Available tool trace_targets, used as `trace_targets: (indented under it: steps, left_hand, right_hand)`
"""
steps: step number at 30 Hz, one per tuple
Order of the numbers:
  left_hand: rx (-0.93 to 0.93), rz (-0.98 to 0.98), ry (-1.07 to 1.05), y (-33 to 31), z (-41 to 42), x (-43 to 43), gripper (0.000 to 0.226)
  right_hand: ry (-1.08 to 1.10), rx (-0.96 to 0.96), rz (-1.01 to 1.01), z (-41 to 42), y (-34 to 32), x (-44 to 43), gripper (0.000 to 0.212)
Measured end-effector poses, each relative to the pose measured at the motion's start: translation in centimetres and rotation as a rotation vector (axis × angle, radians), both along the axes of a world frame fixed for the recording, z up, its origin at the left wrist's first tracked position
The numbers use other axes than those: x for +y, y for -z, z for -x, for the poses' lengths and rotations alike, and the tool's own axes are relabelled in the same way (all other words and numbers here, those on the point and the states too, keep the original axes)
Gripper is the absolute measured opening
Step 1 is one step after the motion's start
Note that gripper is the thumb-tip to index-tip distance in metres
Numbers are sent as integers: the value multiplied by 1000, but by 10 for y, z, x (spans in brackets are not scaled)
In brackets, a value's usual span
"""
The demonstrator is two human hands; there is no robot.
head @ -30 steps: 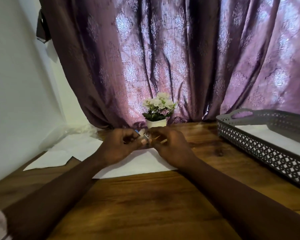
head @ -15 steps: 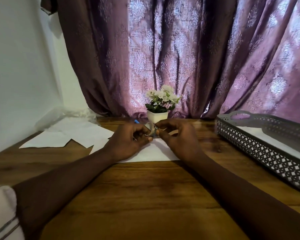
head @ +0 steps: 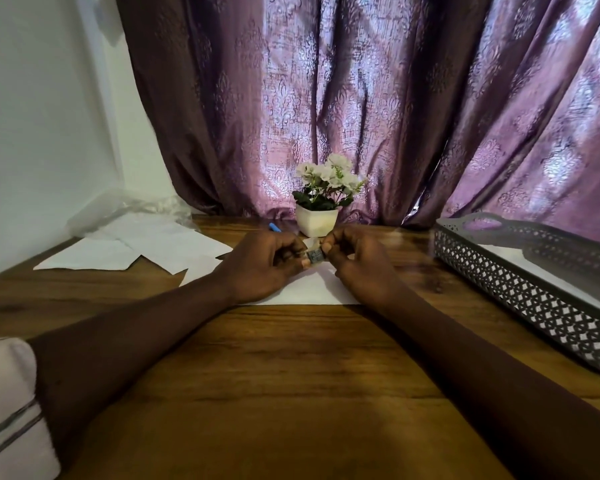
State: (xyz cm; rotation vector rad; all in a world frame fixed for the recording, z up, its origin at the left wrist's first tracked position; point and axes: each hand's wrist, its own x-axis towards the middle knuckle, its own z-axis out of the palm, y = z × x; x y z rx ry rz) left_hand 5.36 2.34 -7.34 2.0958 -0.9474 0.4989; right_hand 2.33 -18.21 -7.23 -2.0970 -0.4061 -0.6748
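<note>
Both hands meet over a white sheet of paper [head: 309, 289] on the wooden table [head: 274, 358]. My left hand [head: 264, 261] and my right hand [head: 357, 261] pinch one small grey, metallic-looking object [head: 315, 255] between their fingertips; it is too small to identify. A pale scrap [head: 312, 242] shows just behind it. The fingers of both hands are curled, and most of the object is hidden by them.
A small white pot of white flowers [head: 317, 220] stands right behind the hands, with a blue pen tip [head: 275, 227] to its left. Loose paper sheets [head: 136, 247] and clear plastic [head: 125, 209] lie far left. A grey perforated tray [head: 534, 289] sits right. Purple curtain behind.
The view has tilted down and the hands sit lower, closer to the paper. The fingertips have closed in on the small grey object; the pen tip now lies on the table behind my left hand.
</note>
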Motion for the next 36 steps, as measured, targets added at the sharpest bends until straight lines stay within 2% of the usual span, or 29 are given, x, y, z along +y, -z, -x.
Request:
trace_targets:
  steps: [7, 12, 19, 22, 27, 36]
  left_hand:
    - [13, 5, -34, -1, 1, 0, 24]
    - [12, -7, -68, -3, 3, -2, 17]
    - [-11, 4, -129, -5, 6, -1, 18]
    - [-15, 0, -143, -6, 5, -1, 19]
    - [2, 4, -188, -5, 2, 0, 32]
    - [-22, 25, -254, -6, -2, 2, 28]
  right_hand:
    - [41, -59, 107, 4, -2, 2, 9]
    - [41, -117, 125, 6, -3, 4, 10]
    - [48, -175, 232, 11, -5, 7, 6]
    - [46, -185, 236, 11, -4, 7, 6]
    - [43, -190, 261, 15, -5, 9, 8]
    - [44, -149, 216, 18, -7, 13, 6]
